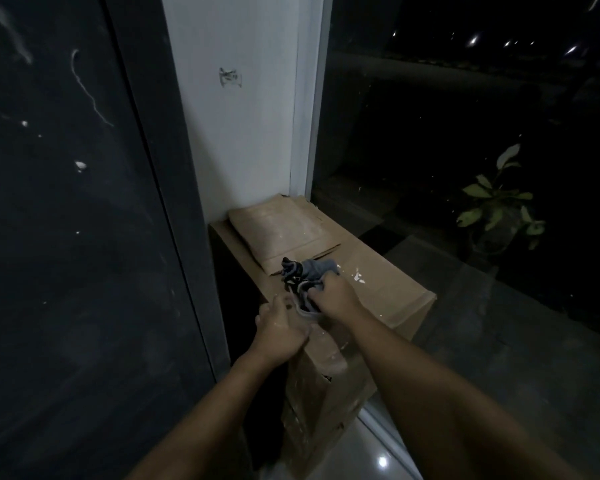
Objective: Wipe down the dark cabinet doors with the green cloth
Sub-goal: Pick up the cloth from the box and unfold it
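Both hands are over the near end of a cardboard box [388,292] that stands against the white wall [243,133]. Right hand [333,296] has its fingers curled round the bunched cloth [312,271] and holds it on or just above the box top; can't tell which. Light is dim and the cloth reads grey with dark stripes. Left hand [281,323] is just left and nearer, fingers curled, touching the cloth's hanging lower edge. It's blurred, so can't tell if it actually grips. Dark cabinet door [66,237] fills the left side, smeared with pale streaks and specks, well apart from the cloth. A folded cardboard sheet [278,226] lies on the box's far end. White flecks [357,277] are just right of the cloth. Window glass [465,116] is on the right, with a leafy plant [496,202] behind it.
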The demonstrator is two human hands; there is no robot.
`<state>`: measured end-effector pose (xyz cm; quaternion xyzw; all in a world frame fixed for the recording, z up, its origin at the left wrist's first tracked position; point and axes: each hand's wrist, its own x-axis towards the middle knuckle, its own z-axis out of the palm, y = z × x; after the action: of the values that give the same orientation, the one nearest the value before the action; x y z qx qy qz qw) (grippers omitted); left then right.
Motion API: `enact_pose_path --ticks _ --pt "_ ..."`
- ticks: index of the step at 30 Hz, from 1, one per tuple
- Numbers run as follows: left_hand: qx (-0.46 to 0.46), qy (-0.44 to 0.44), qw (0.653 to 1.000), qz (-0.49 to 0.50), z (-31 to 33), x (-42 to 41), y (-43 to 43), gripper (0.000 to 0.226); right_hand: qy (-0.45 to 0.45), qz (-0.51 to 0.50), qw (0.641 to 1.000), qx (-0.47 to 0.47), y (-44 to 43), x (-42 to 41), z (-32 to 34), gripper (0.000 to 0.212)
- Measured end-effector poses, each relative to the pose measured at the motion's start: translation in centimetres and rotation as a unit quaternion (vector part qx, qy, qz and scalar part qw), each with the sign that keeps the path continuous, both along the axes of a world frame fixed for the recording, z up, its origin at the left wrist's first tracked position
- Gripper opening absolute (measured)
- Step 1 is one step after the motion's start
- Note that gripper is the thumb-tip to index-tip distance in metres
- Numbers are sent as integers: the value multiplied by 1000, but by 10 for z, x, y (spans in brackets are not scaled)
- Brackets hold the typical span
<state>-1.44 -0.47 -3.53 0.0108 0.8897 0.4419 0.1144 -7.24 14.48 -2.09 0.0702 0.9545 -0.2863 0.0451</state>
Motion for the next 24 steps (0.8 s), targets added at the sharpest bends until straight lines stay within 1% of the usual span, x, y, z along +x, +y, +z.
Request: enact_pose_path --ticks 2,4,6,8,10,12,14,16,18,19,21,22,24 --pt "15 7 1000 16 -3 -3 -1 89 46 -44 996 -63 7 3 2 19" --pt "33 2 999 23 -3 -5 -1 83 77 -94 982 -145 15 7 5 23" --pt "58 13 998 32 4 -6 1 76 112 -139 956 -231 23 12 14 20" --pt "87 31 995 45 6 -11 4 75 149 -158 930 -298 28 16 25 16" --pt "119 54 990 49 7 -16 8 73 167 -167 906 -352 31 21 38 14" --pt "140 87 985 49 24 -10 14 65 175 -169 887 -393 31 28 54 16" --pt "142 123 981 39 45 -4 19 61 183 -150 870 -433 32 34 67 18" --pt "139 153 978 21 68 4 25 74 191 -119 858 -462 30 42 81 19" --pt "151 164 975 -10 89 11 28 85 181 -73 857 -477 27 52 97 19" --pt "158 164 973 -23 99 15 29 84 174 -46 863 -473 25 58 105 19" --pt "179 163 970 -24 115 23 29 73 159 5 874 -460 20 67 119 20" --pt "198 170 965 -20 120 27 29 66 155 24 873 -462 18 72 125 23" --pt "243 180 953 -12 131 38 27 53 145 50 856 -493 16 82 139 29"
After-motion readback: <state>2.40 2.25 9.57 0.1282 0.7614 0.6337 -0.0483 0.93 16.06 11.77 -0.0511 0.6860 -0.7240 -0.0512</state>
